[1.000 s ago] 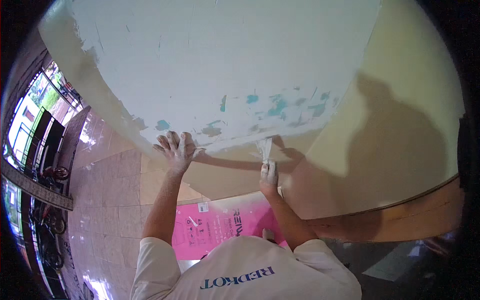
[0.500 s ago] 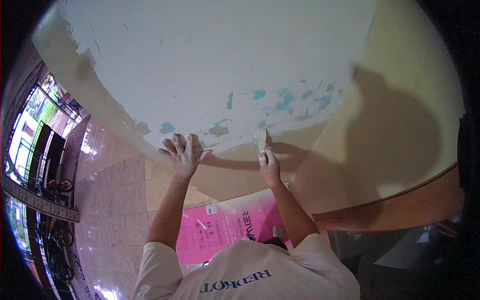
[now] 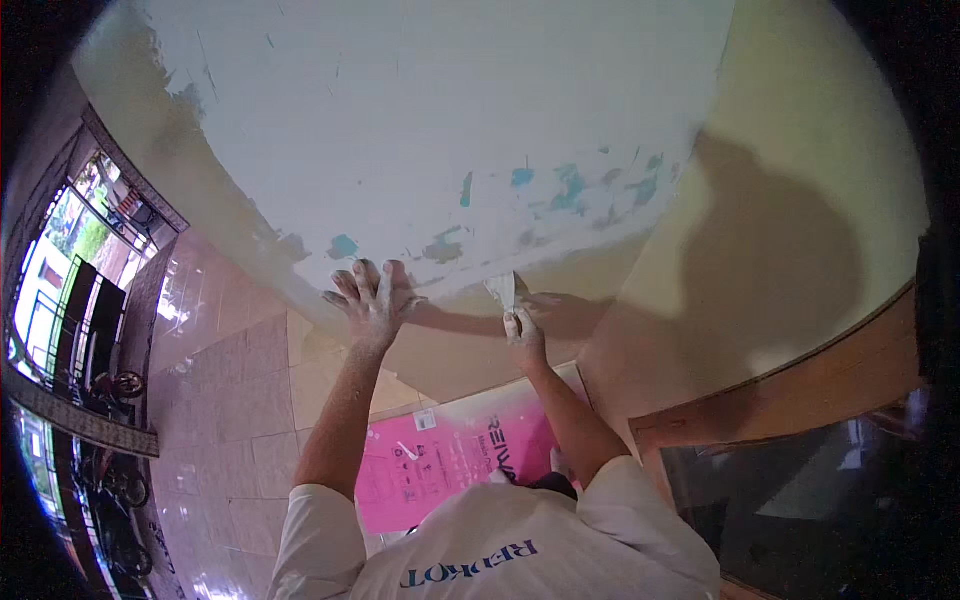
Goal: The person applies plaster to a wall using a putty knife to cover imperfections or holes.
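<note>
In front of you stands a beige wall [image 3: 480,355], its far middle covered by a broad white coat [image 3: 460,100] with a ragged left edge. A tiled floor [image 3: 225,400] stretches away on your left. On the right, a dark shadow [image 3: 780,240] of a head and shoulders falls across the beige surface. A pink printed sheet [image 3: 440,460] lies near you, between your forearms. Your left hand [image 3: 373,308] is wide open, fingers spread at the near edge of the white coat; nothing shows in its grasp, though you cannot tell whether the palm touches. Your right hand [image 3: 525,340] is closed around the handle of a scraper [image 3: 503,290], its whitened blade pointing away from you at that same edge, right of your left hand. Farther off, small blue-green patches [image 3: 568,187] dot the white.
</note>
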